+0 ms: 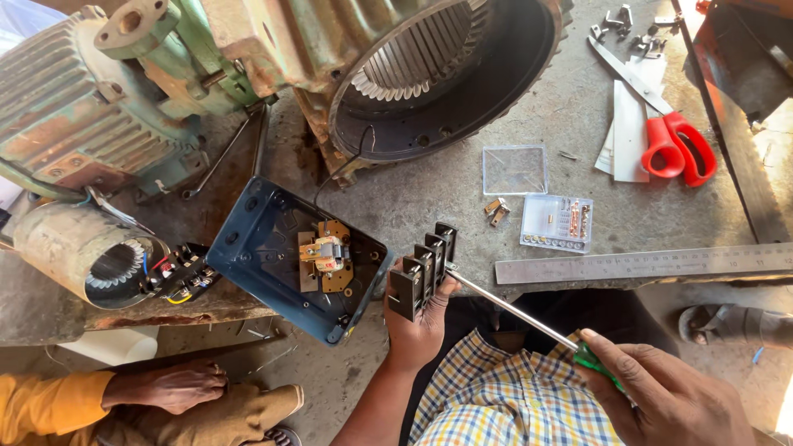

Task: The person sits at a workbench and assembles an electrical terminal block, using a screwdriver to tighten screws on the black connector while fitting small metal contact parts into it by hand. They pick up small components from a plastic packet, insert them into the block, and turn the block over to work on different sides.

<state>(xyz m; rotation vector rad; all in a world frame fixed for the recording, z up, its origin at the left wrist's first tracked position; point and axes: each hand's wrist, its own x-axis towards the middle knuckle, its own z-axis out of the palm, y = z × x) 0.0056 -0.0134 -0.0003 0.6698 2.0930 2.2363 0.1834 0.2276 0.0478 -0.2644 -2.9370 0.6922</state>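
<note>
My left hand (417, 326) grips a black terminal block (423, 268) with several ribbed sections, held just off the front edge of the workbench (429, 194). My right hand (661, 396) is closed on the green handle of a screwdriver (516, 312). Its long metal shaft runs up and left, and the tip meets the right side of the block. Just left of the block lies an open dark blue metal box (252, 235) with a small copper-wound part (326, 254) inside.
A big motor housing (446, 74) and green motor parts (91, 99) fill the bench's back. Red-handled scissors (677, 144), a clear parts box (556, 223), its lid (515, 169) and a steel ruler (644, 263) lie to the right. Another person's hand (178, 384) rests lower left.
</note>
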